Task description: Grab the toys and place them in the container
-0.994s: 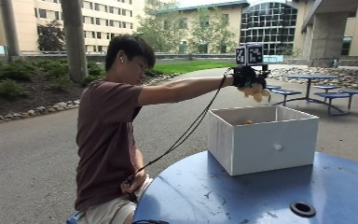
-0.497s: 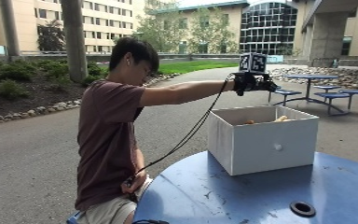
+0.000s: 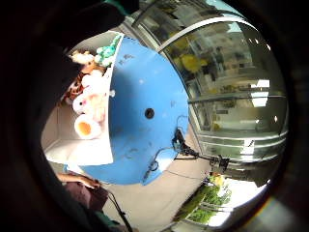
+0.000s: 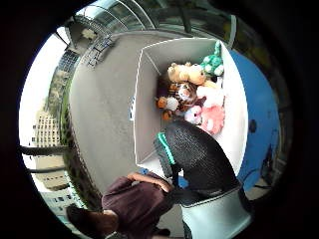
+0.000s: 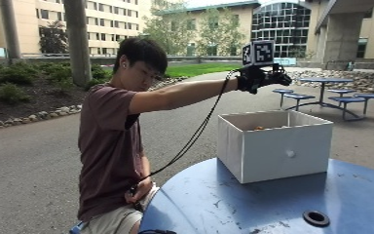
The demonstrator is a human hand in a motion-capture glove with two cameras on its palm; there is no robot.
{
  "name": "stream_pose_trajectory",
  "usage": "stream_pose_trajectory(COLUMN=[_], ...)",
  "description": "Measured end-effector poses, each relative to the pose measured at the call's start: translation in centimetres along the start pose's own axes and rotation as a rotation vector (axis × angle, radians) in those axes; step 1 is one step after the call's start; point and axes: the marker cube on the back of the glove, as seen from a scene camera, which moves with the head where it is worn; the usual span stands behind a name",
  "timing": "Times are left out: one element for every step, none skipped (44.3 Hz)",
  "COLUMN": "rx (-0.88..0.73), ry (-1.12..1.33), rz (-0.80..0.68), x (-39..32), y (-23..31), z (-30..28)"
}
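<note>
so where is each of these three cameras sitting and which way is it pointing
Outside view: beside the blue table, looking across at the seated person, whose raised gloved right hand is above the white box.
Thumb-side palm view: on the palm, looking down into the box at the plush toys; a gloved finger and the person's shoulder show.
Little-finger-side palm view: on the palm, looking down at the tabletop, its centre hole, the box and the toys.
Both palm views share the toys.

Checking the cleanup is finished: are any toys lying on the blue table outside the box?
No: the toys all lie inside the white box, and the blue table beside it carries none.
</note>
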Motion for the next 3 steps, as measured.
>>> stream_pose_trajectory(rx=[0.009, 0.016, 0.021], ry=[-0.003, -0.006, -0.008], rz=[0.009, 0.016, 0.02], x=[0.8, 1.5, 1.9], y=[0.6, 1.0, 1.3], z=[-0.1, -0.1, -0.2])
